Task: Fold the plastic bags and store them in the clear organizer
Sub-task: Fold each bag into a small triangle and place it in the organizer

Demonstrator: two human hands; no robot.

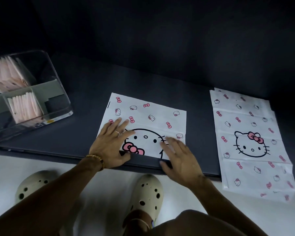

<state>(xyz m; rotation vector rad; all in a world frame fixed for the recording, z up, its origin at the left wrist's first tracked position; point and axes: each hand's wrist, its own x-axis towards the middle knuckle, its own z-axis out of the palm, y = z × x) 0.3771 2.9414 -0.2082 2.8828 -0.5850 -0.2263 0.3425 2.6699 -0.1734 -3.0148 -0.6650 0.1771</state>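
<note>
Pressing flat: your left hand [109, 147] and right hand [179, 157] lie with fingers spread and straight on the folded bag [152, 116], gripping nothing. Sweep toward 12 o'clock to firm the crease along the near edge of the dark surface [85, 99]. Unfolded bags [245, 133] wait at 3 o'clock; the clear organizer [58, 92] sits at 10 o'clock.

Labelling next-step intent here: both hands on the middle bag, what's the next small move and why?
Probably slide both palms outward to crease the fold. The white cat-print plastic bag already looks folded at its near edge, cutting the big face, and the left hand and right hand lie flat on it.
</note>
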